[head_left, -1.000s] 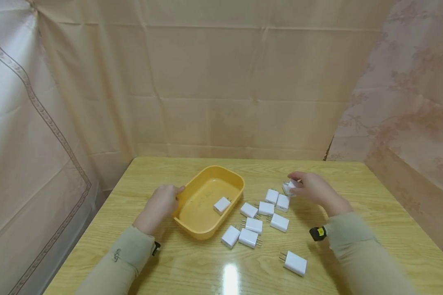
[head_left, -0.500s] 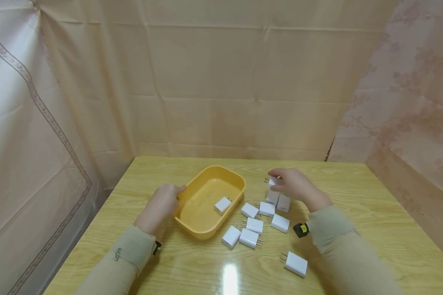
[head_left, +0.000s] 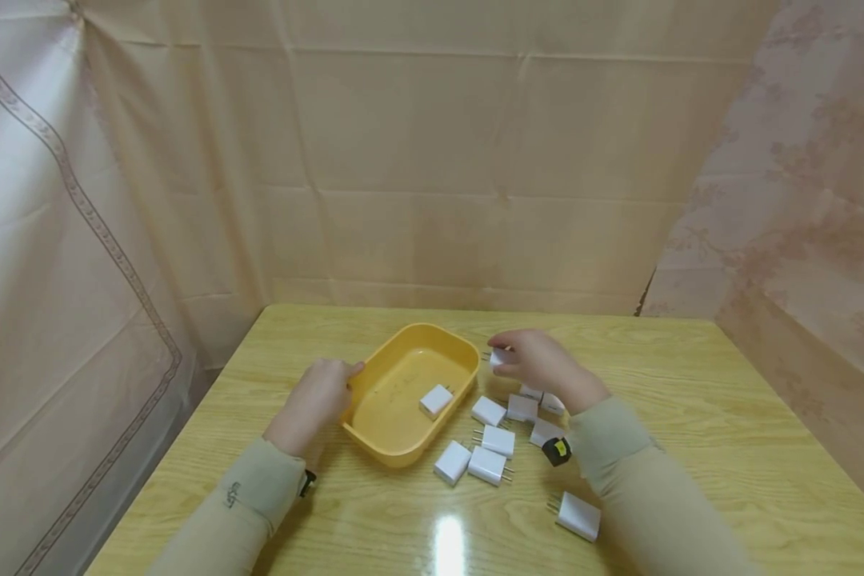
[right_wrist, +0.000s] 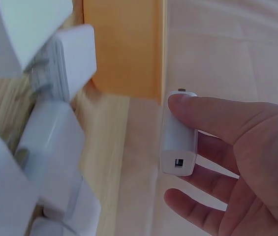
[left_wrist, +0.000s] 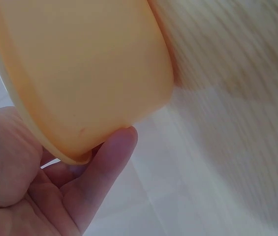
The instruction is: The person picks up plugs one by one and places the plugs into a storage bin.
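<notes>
My left hand [head_left: 319,398] grips the left rim of a yellow plastic basin [head_left: 389,456]; in the left wrist view its fingers and thumb curl round the basin's edge [left_wrist: 75,160]. One white charger plug [head_left: 435,400] lies inside the basin, near its right wall. Just beyond the basin's right rim, my right hand [head_left: 543,364] pinches another charger plug [head_left: 500,358] above the table, its prongs toward the basin. The right wrist view shows the thumb on that charger plug [right_wrist: 179,132], whose USB port faces the camera.
Several white charger plugs [head_left: 488,464] lie in a loose group to the right of the basin, some partly covered by the right forearm. A separate charger plug [head_left: 578,516] lies nearer the front of the wooden table [head_left: 360,528]. A beige curtain [head_left: 432,176] hangs behind.
My right hand has lifted a charger plug from the far right of the group and carried it left to the basin's right rim. The left hand and basin have stayed in place.
</notes>
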The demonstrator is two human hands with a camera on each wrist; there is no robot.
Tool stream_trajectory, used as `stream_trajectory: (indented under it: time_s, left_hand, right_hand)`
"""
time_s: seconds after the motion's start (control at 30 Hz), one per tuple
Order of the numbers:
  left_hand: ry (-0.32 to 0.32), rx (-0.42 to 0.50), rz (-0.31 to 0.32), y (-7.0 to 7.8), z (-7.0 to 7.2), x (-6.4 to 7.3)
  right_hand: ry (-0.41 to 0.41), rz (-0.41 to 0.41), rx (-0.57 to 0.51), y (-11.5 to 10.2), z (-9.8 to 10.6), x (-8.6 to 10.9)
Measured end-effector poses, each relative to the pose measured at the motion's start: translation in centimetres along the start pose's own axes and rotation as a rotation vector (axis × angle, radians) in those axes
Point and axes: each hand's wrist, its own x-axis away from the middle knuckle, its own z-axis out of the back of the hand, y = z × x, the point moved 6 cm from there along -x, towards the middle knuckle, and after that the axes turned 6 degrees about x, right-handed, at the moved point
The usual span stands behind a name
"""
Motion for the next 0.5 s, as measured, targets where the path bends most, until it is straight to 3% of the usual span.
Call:
stream_trajectory:
  time_s: [0.13, 0.5]
  left_hand:
    - [0.0, -0.001, 0.001, 0.0, 0.0, -0.1]
    - [0.002, 0.005, -0.001, 0.2, 0.1, 0.0]
  right_hand:
    - [0.004, 0.035, 0.04, -0.9, -0.4, -0.6]
    - [0.012, 0.088, 0.008, -3.2, -0.8, -2.0]
